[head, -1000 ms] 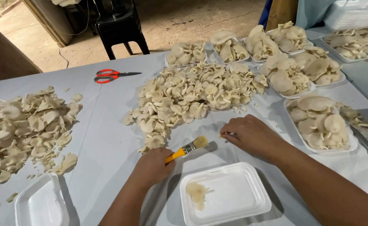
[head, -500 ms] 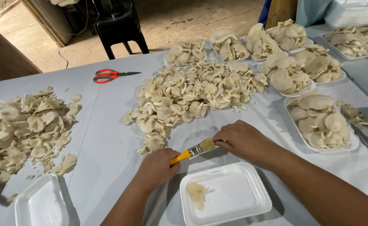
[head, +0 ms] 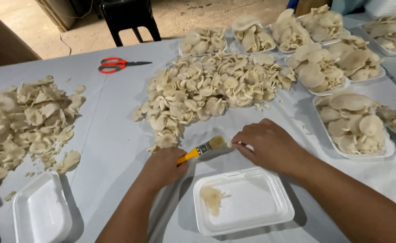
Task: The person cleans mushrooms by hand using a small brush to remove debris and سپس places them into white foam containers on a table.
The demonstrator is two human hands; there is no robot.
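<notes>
At lower centre, the left hand [head: 162,167] grips a brush [head: 203,149] closed-fisted; the right hand [head: 270,146] pinches a small mushroom piece [head: 230,144] at its bristles.

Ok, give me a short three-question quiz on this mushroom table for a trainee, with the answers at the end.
1. True or false: the left hand holds a small brush with a yellow handle.
2. Which lies in the foam tray nearest the person? A) scissors B) one mushroom piece C) a brush
3. Fill in: the red-handled scissors lie on the table between the left mushroom heap and the ______ mushroom heap.

Key: 1 true. 2 B. 3 middle. Note that the right hand rests fingers-down at the brush bristles; what it pinches is too small to tell.
</notes>
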